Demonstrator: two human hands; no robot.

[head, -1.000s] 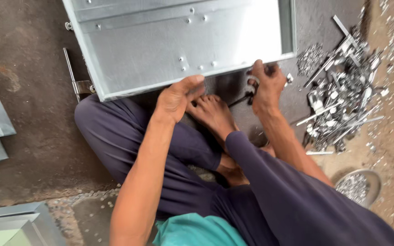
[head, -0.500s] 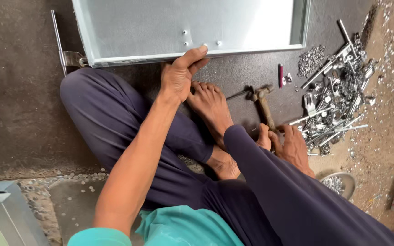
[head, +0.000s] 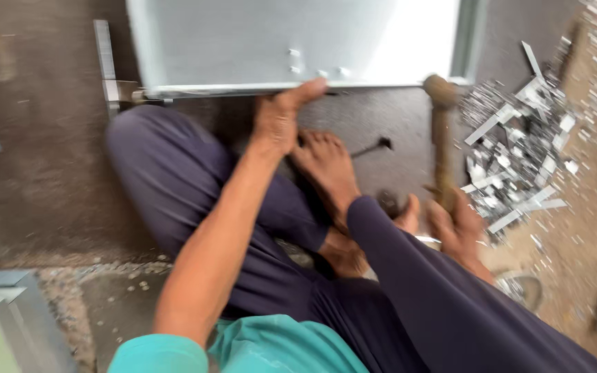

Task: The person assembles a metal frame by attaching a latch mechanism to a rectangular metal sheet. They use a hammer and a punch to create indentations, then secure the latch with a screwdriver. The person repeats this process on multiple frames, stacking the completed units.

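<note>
I sit on the floor with my legs folded. My left hand (head: pixel 279 116) grips the near edge of a large grey sheet-metal panel (head: pixel 291 41) that lies in front of me. My right hand (head: pixel 456 224) is closed around the wooden handle of a hammer (head: pixel 441 131), whose head points up toward the panel's right corner. My bare foot (head: pixel 326 166) rests on the floor between the two hands. The picture is blurred by motion.
A heap of small bright metal strips and brackets (head: pixel 519 155) lies on the floor at the right. A small dark tool (head: pixel 374 146) lies by my foot. A metal bar (head: pixel 105 62) sticks out at the panel's left. More sheet metal (head: pixel 1 324) sits at lower left.
My right hand has picked the hammer up from the floor and lifted it toward the panel's right corner. My left hand has stayed on the panel's edge. The view has shifted.
</note>
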